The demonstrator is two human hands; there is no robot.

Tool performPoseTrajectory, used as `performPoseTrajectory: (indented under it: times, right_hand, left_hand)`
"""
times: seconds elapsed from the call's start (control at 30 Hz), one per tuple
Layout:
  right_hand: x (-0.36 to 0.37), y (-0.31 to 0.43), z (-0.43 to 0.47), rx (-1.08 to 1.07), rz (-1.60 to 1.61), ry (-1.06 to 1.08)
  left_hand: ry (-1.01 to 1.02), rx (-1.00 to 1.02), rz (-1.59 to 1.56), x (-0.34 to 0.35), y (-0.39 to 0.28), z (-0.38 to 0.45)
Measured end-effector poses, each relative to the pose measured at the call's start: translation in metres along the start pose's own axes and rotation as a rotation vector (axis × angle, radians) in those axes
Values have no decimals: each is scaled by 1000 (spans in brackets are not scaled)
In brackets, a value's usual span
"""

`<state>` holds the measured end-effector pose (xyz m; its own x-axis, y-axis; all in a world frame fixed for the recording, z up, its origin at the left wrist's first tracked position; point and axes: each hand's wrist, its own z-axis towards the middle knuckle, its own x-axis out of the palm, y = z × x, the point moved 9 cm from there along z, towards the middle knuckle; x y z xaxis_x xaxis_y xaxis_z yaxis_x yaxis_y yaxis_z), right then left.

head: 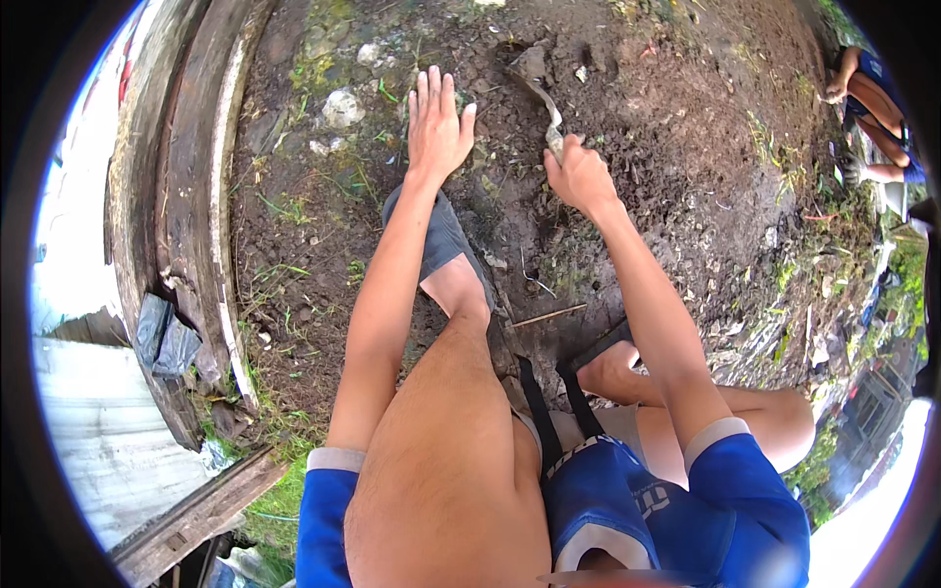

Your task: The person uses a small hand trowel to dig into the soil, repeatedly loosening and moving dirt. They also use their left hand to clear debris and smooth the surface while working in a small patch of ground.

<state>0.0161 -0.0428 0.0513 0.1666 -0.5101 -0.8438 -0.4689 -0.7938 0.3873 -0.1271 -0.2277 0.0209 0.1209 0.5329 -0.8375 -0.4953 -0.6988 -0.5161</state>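
Observation:
My right hand [582,175] is closed around the handle of a curved metal hand tool [549,110], whose far end lies in loosened brown soil [617,95]. Its exact kind cannot be told. My left hand [441,128] is held palm down with the fingers apart, over or on the ground just beyond the toe of a dark slide sandal [441,228] on my foot. Whether that palm touches the soil is unclear. Between my feet lies a thin stick [548,316], with a white strand near it.
Weathered wooden planks [187,169] run along the left, with a dark plastic scrap [167,339] on them. A pale stone [342,109] lies in the soil beyond my left hand. Another person [875,103] crouches at the far right. A wooden beam [198,514] lies at lower left.

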Motion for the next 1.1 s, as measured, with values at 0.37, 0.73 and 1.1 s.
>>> performPoseTrajectory:
  times: [0.37, 0.73, 1.1]
  right_hand:
    - [31, -139, -145, 697, 1045, -595]
    - [39, -47, -97, 668, 1083, -434]
    - [-15, 28, -59, 181, 718, -468]
  left_hand:
    - [230, 382, 94, 70, -114, -44]
    - [-85, 180, -442, 43, -94, -15]
    - [-4, 100, -251, 31, -72, 0]
